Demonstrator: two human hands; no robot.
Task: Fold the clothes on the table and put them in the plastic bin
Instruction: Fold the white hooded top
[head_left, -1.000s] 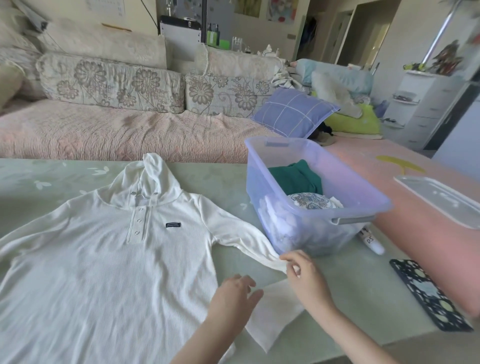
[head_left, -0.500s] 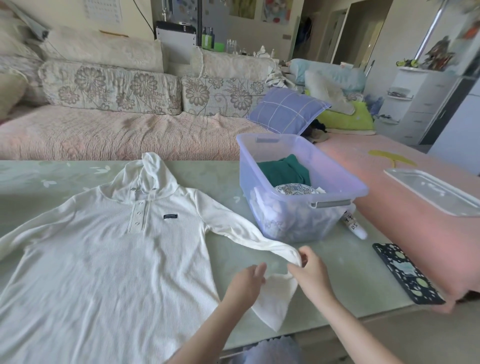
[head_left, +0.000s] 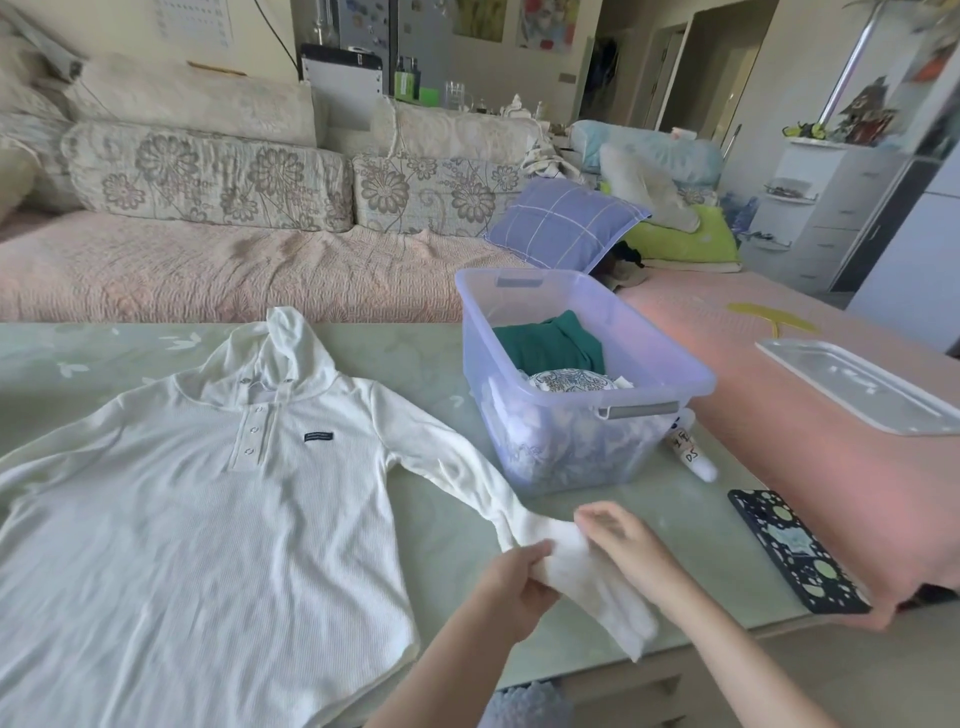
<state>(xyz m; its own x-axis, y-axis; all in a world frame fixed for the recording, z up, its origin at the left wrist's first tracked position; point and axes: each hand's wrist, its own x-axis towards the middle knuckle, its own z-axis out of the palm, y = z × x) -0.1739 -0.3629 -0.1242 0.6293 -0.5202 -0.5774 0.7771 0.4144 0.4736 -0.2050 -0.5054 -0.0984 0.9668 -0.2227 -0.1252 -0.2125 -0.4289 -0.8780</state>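
A white hooded shirt (head_left: 182, 509) lies flat, front up, on the pale green table (head_left: 426, 358). Its right-hand sleeve (head_left: 571, 556) runs toward the table's near edge, and both my hands are at its cuff end. My left hand (head_left: 511, 587) pinches the sleeve from the left. My right hand (head_left: 623, 545) lies against the sleeve from the right, fingers fairly straight and blurred. The clear plastic bin (head_left: 670, 358) stands just beyond, holding a green garment (head_left: 550, 343) and patterned clothes.
The bin's lid (head_left: 857, 384) lies on a pink surface at right. A dark patterned phone (head_left: 789, 551) and a small white tube (head_left: 691, 452) lie on the table right of the bin. A sofa with cushions runs behind the table.
Both hands lifted the sleeve's cuff end and gathered it; the left hand went from lying flat on the fabric to pinching it. The view pulled back slightly.
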